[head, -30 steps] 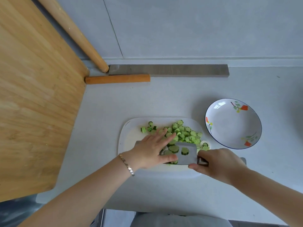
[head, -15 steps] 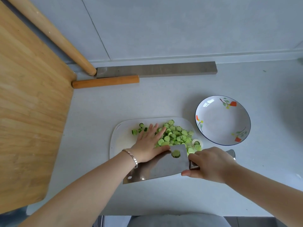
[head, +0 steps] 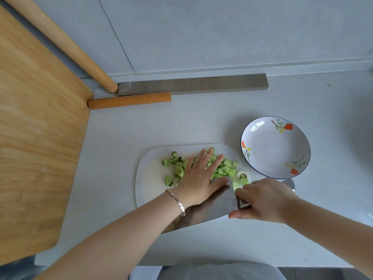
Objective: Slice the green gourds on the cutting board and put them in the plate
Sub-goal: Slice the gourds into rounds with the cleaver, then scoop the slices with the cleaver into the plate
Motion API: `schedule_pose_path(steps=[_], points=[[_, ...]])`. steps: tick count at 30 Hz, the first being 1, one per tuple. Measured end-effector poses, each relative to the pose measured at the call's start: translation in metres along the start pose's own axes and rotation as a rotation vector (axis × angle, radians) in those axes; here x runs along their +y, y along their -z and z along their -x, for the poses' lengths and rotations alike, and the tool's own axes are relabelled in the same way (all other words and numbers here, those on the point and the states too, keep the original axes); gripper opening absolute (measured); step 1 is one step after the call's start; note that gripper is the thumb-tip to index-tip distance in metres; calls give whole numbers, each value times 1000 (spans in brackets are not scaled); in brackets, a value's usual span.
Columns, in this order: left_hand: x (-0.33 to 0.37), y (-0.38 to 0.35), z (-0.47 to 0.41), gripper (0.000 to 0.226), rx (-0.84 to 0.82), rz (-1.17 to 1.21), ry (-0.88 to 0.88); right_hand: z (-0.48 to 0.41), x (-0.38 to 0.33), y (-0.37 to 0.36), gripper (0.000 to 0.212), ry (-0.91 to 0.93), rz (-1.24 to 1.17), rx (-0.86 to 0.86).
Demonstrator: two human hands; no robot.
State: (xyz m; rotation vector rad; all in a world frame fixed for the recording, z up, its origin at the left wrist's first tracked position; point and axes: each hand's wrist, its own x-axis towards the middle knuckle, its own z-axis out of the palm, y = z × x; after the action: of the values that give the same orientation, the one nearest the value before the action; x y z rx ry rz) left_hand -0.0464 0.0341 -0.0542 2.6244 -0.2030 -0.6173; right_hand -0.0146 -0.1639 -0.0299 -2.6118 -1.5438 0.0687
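On the cutting board (head: 147, 178) our slicing looks done, the plate (head: 260, 146) just right of it holds nothing, our left hand (head: 198, 174) lies spread over the gourd slices (head: 224, 170) while our right hand (head: 264, 201) grips the cleaver (head: 210, 207) at the board's near edge, so we judge scooping remains.

The left hand (head: 198, 178) hides part of the gourd slices (head: 224, 168), and the right hand (head: 266, 201) hides most of the cleaver (head: 212, 209) handle.

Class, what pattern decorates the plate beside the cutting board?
White plate with a blue rim and red-orange flower sprigs; clearest in the head view.
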Motion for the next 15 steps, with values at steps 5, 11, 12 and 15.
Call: schedule_pose_path(steps=[5, 11, 12, 15], points=[[-30, 0, -3, 59, -69, -188, 141, 8, 0, -1, 76, 41, 26, -15], [-41, 19, 10, 43, 292, 174, 167, 31, 11, 19, 73, -134, 16, -124], [-46, 22, 14, 40, 364, 286, 212, 35, 10, 30, 63, -207, 11, -158], [-64, 23, 31, 35, 581, 507, 505, 54, 5, 37, 30, -588, -276, -313]])
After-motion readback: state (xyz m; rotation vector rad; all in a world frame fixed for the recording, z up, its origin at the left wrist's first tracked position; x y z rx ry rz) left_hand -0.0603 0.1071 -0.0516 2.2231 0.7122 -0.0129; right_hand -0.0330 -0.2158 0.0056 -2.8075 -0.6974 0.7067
